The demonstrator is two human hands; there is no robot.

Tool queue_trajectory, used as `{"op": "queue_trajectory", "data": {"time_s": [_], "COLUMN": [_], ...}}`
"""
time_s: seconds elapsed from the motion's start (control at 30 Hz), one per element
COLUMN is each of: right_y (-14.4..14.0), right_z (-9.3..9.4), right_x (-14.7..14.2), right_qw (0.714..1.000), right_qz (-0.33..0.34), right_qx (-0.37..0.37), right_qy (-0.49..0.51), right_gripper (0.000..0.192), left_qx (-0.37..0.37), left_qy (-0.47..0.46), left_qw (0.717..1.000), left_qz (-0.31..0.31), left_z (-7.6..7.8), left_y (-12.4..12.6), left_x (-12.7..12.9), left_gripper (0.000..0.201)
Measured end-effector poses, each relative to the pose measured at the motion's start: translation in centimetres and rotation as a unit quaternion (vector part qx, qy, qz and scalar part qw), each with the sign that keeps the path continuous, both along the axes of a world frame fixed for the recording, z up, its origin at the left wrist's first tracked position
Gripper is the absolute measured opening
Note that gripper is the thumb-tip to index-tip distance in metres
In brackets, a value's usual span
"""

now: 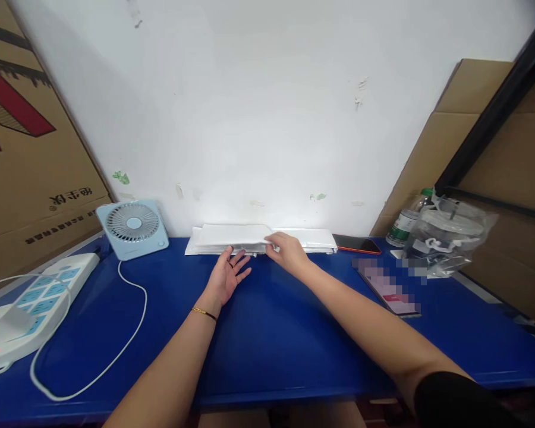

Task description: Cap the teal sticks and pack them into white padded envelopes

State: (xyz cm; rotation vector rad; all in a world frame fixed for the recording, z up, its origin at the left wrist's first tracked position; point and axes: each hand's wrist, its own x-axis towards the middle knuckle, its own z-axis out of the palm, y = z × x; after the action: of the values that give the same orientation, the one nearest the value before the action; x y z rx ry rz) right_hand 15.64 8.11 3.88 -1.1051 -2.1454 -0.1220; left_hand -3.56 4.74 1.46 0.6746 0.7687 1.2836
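A low stack of flat white packets (318,239), like folded bags or sheets, lies on the blue table against the wall. My right hand (289,252) pinches the front edge of the top white packet (232,234) near its right end, and that edge looks slightly raised. Just in front of the stack, my left hand (228,276) is turned palm up with its fingers spread. It holds nothing; whether its fingertips touch the stack's lower edge I cannot tell.
A light blue fan (134,224) and a white power strip (49,303) with a looping cable stand left on the table (267,351). To the right are an orange-edged phone (356,244), a lit phone (390,291), a bottle (405,223) and a bagged cup (446,238). Cardboard flanks both sides.
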Motion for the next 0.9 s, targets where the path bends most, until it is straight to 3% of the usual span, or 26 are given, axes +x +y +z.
{"op": "queue_trajectory", "data": {"time_s": [0.17,0.3,0.47,0.6,0.67,0.9], "right_y": [-6.2,-8.1,-8.0,-7.0,-6.5,-5.8], "right_z": [-1.6,-2.2,-1.5,-1.9,-2.5,-3.9], "right_x": [4.0,5.7,7.5,9.2,9.4,7.0], "right_qw": [0.992,0.978,0.966,0.956,0.948,0.963], "right_qz": [0.122,0.173,0.172,0.141,0.138,0.134], "right_qx": [-0.039,-0.1,-0.184,-0.258,-0.288,-0.235], "right_qy": [0.014,-0.06,-0.051,-0.004,0.005,0.003], "right_gripper": [0.033,0.052,0.056,0.102,0.109,0.088], "left_qx": [0.054,0.076,0.129,0.189,0.208,0.224], "left_qy": [-0.048,-0.058,0.005,0.058,0.072,0.103], "left_qw": [0.997,0.993,0.986,0.969,0.965,0.961], "left_qz": [0.036,0.066,0.108,0.145,0.146,0.129], "left_z": [0.0,-0.5,-0.1,1.5,2.4,5.2], "left_y": [-0.7,-1.2,-1.9,-2.8,-3.3,-4.3], "left_x": [1.3,2.7,4.0,4.8,5.2,5.7], "left_gripper": [0.036,0.047,0.042,0.035,0.034,0.048]}}
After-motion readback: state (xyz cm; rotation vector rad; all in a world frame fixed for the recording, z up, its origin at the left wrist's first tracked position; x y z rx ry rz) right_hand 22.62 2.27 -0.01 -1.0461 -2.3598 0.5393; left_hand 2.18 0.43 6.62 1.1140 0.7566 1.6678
